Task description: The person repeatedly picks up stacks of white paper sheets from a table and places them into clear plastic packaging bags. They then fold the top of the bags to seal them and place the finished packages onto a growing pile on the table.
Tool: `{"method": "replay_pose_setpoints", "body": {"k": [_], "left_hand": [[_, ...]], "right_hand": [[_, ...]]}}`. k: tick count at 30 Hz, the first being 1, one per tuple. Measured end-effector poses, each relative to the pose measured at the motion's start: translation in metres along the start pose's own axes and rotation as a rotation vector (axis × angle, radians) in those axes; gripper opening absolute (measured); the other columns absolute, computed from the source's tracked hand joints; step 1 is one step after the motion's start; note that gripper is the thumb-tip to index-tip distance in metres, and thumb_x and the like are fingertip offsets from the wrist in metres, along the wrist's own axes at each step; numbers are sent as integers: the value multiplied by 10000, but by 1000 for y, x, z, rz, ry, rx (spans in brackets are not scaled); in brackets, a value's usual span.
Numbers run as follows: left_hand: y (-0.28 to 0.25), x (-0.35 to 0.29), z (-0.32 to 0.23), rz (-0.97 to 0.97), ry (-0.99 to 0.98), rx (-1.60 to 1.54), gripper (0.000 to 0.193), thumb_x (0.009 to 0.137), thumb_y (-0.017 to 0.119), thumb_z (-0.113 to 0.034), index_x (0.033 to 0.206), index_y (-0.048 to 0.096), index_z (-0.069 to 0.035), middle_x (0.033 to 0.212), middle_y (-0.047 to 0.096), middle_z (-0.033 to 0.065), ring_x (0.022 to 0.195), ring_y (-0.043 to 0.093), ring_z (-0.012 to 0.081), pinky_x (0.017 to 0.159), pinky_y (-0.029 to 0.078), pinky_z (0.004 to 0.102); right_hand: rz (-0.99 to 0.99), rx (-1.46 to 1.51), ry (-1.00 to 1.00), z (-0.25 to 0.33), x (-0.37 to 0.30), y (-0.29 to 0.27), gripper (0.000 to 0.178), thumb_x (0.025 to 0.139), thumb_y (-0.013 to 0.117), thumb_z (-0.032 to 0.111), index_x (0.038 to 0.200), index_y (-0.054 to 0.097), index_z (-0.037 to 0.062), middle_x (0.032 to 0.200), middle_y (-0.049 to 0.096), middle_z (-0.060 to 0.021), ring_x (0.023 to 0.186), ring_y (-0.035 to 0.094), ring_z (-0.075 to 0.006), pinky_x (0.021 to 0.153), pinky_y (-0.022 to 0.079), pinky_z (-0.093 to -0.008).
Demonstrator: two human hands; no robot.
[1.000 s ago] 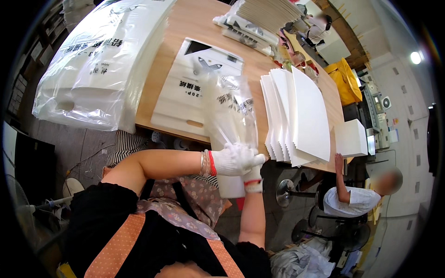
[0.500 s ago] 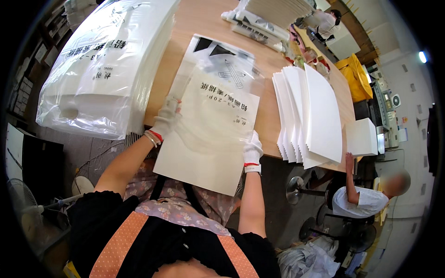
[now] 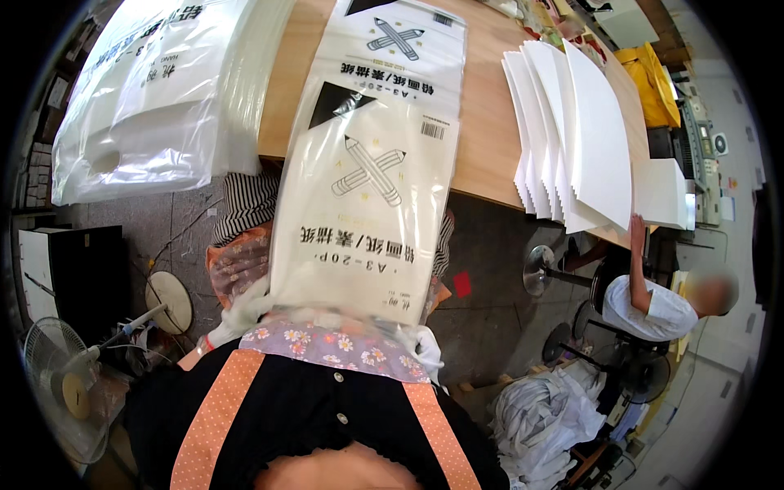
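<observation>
A clear printed plastic bag [image 3: 363, 220] with cream paper sheets inside slopes from the table edge down to my waist. Crossed pencils and a dark corner are printed on it. My left hand [image 3: 245, 309], in a white glove, grips its near edge at the left. At the near right corner my right hand [image 3: 427, 349], also gloved, is closed on the bag; its fingers are partly hidden. Beyond, flat on the table, lies another printed plastic bag [image 3: 396, 69], partly covered by the first.
A tall pile of printed plastic bags [image 3: 135, 131] stands at the table's left. Fanned white paper stacks [image 3: 600, 131] lie on the right of the wooden table [image 3: 490, 106]. A seated person [image 3: 649, 306] is at the far right. A fan [image 3: 69, 380] stands at lower left.
Both hands have drawn back to my waist, bringing the bag with its paper off the table toward me. The bag beneath now shows more. My view has shifted downward.
</observation>
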State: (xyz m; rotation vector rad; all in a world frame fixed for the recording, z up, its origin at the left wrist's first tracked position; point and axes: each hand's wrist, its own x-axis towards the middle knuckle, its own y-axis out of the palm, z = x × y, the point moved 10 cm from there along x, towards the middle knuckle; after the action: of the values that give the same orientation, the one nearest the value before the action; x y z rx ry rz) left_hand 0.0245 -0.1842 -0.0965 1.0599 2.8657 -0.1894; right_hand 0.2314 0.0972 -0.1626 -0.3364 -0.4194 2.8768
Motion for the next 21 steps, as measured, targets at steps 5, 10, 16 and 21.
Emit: {"method": "replay_pose_setpoints", "body": {"k": [5,10,16,21], "left_hand": [[-18,38,-3,-269,-204,382,303,861,496,-48,1159,481,2,1120,538,226,963,570,376,826,455,373],[-11,37,15,-269,-96,-85,102,783,399,50,834,434,-31,856,506,70,692,579,139,570,510,253],[32,98,-130,-123,487,141,91,657,463,63,705,447,-13,791,444,113,721,464,254,656,413,334],[-10,58,-270,-162,924,316,176,590,553,77,693,491,-50,777,512,113,654,518,215,563,442,304]], "right_hand": [[-416,-451,-22,91,90,-47,183,778,634,74,662,500,28,611,493,-116,530,477,-232,508,387,-343],[-124,-720,-90,81,73,-50,218,759,692,177,663,550,43,661,550,-138,612,551,-287,567,440,-375],[-457,498,281,-37,114,-84,179,905,544,199,1006,569,53,942,609,-39,832,584,-166,719,487,-331],[-17,736,78,112,167,18,388,930,506,221,1235,496,-17,1133,581,-55,983,569,-169,853,462,-281]]}}
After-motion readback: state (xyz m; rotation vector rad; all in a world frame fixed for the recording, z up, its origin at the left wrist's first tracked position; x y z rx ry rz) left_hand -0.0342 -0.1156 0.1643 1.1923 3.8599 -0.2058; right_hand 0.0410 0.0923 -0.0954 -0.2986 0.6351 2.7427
